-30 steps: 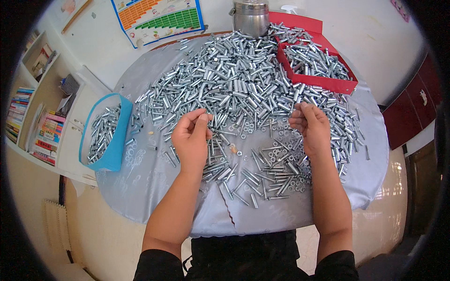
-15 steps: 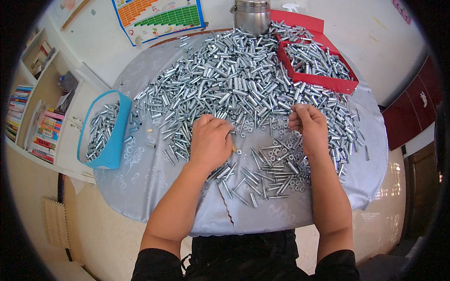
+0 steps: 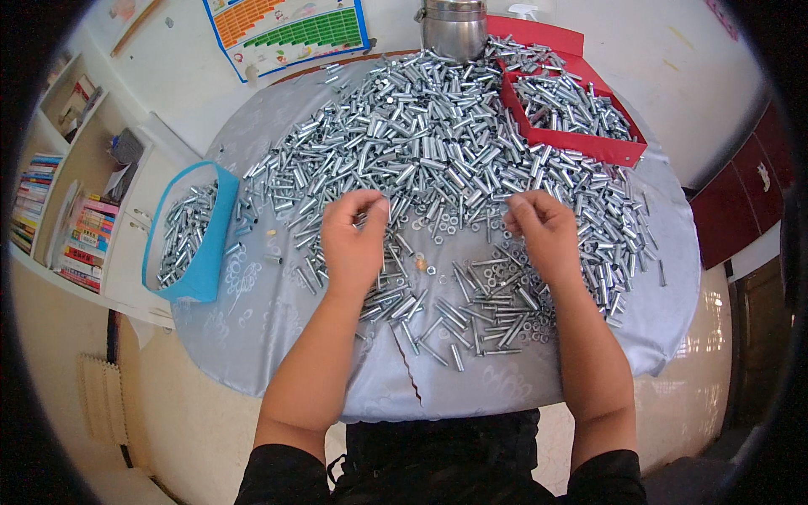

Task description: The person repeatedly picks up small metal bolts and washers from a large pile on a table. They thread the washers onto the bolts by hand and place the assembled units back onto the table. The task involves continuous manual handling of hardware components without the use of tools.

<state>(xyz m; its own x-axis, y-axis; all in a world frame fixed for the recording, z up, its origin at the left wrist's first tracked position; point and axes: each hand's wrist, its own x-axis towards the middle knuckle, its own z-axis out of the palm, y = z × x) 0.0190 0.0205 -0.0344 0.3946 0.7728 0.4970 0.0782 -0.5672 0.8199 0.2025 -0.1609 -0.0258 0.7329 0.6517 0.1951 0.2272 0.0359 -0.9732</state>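
A large heap of silvery metal sleeves and bolts (image 3: 421, 143) spreads over the table. At its near left side is my left hand (image 3: 355, 244), fingers curled forward and thumb drawn in toward them; whatever it may hold is hidden. Over the right part of the heap, my right hand (image 3: 547, 236) has thumb and fingertips pinched together, and I cannot make out what is between them. Loose nuts (image 3: 446, 223) lie between the hands. Closer to me is a smaller pile of thin bolts with nuts and washers (image 3: 497, 307). A single nut (image 3: 432, 270) lies beside a small tan piece (image 3: 421, 264).
A blue fabric bin (image 3: 204, 282) holding similar metal parts stands at the left. A red box (image 3: 589, 147), full of them, sits at the back right near a steel pot (image 3: 454, 32). The grey tablecloth (image 3: 471, 391) has a jagged dark line near the front edge.
My left hand has moved left and slightly up, away from the small tan piece, with its thumb now raised. My right hand has shifted slightly left and down.
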